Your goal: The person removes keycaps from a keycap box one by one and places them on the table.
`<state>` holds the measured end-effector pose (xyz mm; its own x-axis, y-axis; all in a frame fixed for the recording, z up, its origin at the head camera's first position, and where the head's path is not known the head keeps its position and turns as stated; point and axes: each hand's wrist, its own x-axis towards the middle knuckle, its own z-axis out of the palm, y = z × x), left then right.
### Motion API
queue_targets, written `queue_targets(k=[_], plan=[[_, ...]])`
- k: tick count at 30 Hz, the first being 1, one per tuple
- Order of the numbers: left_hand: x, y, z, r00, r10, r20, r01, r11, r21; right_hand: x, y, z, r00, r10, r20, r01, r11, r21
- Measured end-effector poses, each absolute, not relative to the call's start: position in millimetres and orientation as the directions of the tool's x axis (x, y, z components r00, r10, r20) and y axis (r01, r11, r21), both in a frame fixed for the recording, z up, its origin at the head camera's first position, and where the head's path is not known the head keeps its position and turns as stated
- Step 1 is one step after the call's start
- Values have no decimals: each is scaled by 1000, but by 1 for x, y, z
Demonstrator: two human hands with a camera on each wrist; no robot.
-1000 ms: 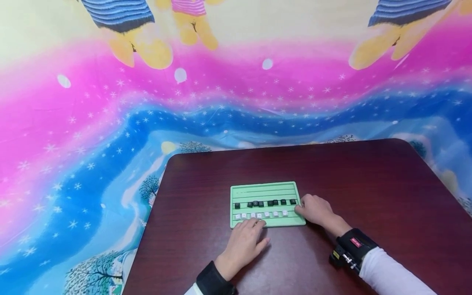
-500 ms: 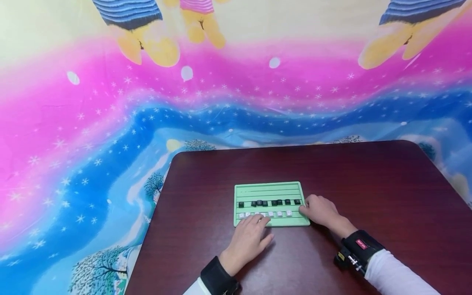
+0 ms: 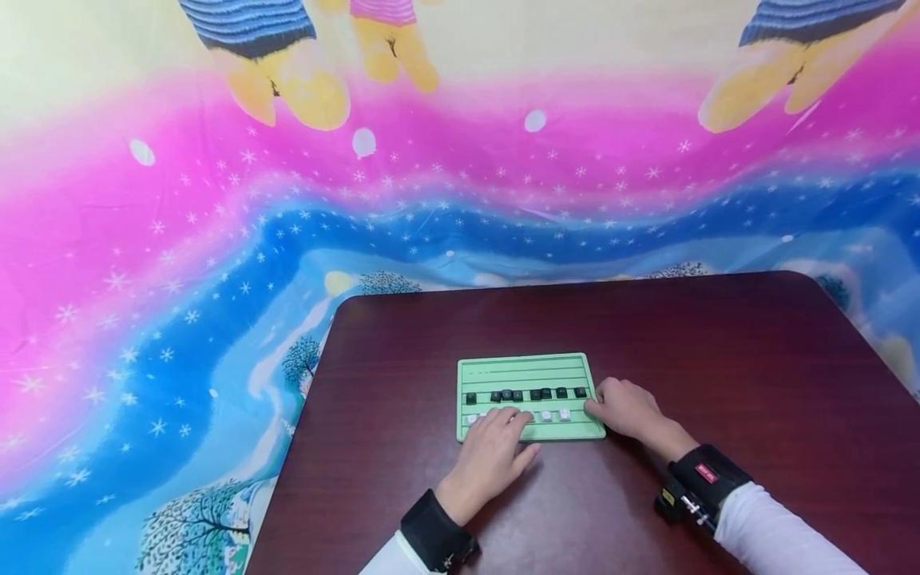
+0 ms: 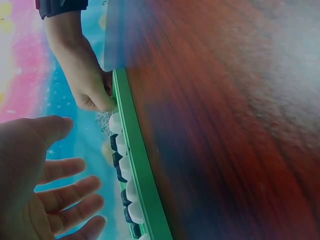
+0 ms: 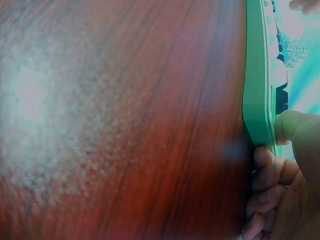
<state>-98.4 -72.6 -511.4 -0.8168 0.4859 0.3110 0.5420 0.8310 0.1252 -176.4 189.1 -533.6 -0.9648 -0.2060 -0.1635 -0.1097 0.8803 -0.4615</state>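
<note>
A light green ridged tray [image 3: 525, 369] lies flat on the table, also seen edge-on in both wrist views. Along its middle runs a row of small black blocks [image 3: 561, 393] that look like keycaps. A row of white ones [image 3: 564, 415] stands nearer the front edge, partly hidden by my left hand [image 3: 492, 455]. That hand is over the front of the tray, fingers slightly bent and spread; in the left wrist view nothing sits between them. My right hand [image 3: 628, 409] grips the tray's right end, its thumb [image 5: 289, 126] on the rim and the other fingers curled beside it.
The dark reddish-brown table [image 3: 690, 343] extends around the tray on all sides. Behind it hangs a cloth backdrop [image 3: 446, 176] with a pink and blue snow pattern. Each wrist carries a black strap [image 3: 707, 479].
My left hand has moved slightly forward and right over the white row, covering more of it. The right hand keeps its grip on the tray's end. The head view shifted a little.
</note>
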Motion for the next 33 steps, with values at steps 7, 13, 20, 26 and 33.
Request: queue_targets(k=[7,13,20,26,33], plan=[[-105,-64,-511,-807,485,338,546,830,112,-175,187,-533,-965,-207,-159,-112,878,-465],[-108,-59,-510,-813,476,334,537,835,118,-175,188,-535,-967,-212,-140,-126,878,-461],[-111,-55,-512,-797,482,363,548,830,103,-174,189,-536,-968,-211,-133,-128,880,-457],[-114,-50,-513,-803,489,341,546,833,91,-174,189,-536,-968,-205,-144,-121,886,-448],[-121,-37,-506,-801,510,313,552,832,57,-175,189,-534,-966,-210,-151,-123,886,-448]])
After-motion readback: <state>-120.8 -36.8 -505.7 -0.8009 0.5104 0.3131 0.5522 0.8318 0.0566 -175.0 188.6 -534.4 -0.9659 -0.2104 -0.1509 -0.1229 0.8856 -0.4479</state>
